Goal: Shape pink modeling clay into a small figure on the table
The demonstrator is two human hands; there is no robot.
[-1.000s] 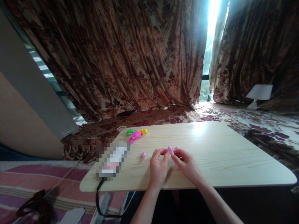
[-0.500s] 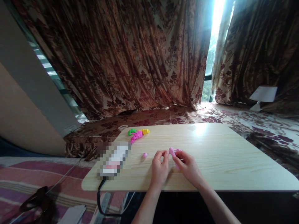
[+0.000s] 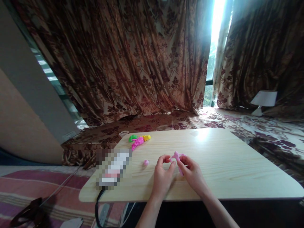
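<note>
My right hand (image 3: 192,170) pinches a small pale pink toy figure (image 3: 176,156) between thumb and fingers. Thin limb-like parts stick out of it to both sides, and its lower end hangs below my thumb. Close on its left, my left hand (image 3: 163,169) is curled, with thumb and forefinger tips at the figure's left limb; how firmly they grip it is hard to see. A small pale pink ball (image 3: 146,162) lies on the light wooden table (image 3: 225,167), left of my left hand.
Bright pink (image 3: 137,143), green (image 3: 132,138) and yellow (image 3: 147,137) toy pieces lie together at the table's back left. A blurred-out white object (image 3: 115,167) with a black cable (image 3: 97,205) lies at the left edge. A white lamp (image 3: 264,98) stands back right before patterned curtains (image 3: 142,63).
My left thumb and forefinger have spread somewhat and now meet the figure's left limb. The figure has turned a little in my right hand. The whole view has shifted slightly.
</note>
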